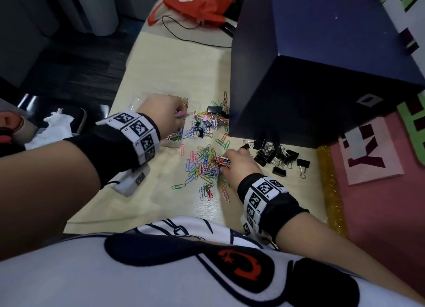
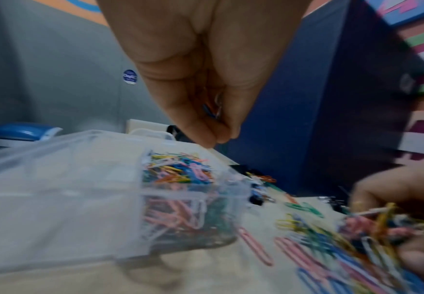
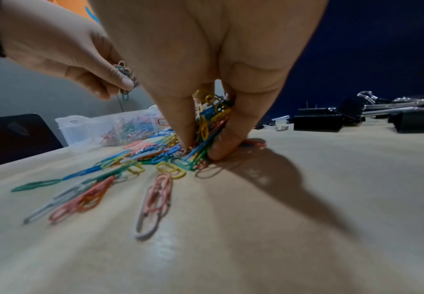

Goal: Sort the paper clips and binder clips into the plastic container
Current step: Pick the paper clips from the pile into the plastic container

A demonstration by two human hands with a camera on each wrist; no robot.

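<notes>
Coloured paper clips (image 1: 202, 166) lie scattered on the pale wooden desk (image 1: 161, 203). My right hand (image 1: 232, 161) is down on this pile, its fingers and thumb pinching a bunch of paper clips (image 3: 212, 119). My left hand (image 1: 161, 113) hovers over the clear plastic container (image 2: 79, 191), pinching a few paper clips (image 3: 125, 77) above it. One compartment of the container holds several coloured paper clips (image 2: 180, 171). Black binder clips (image 1: 278, 157) lie in a heap to the right of my right hand, and a few more binder clips (image 1: 202, 125) sit mixed with paper clips beside the container.
A tall dark blue box (image 1: 310, 76) stands at the desk's right, close behind the clips. A red bag (image 1: 197, 5) and a black cable (image 1: 184, 30) lie at the far end. Crumpled white tissue (image 1: 53, 127) sits left of the desk.
</notes>
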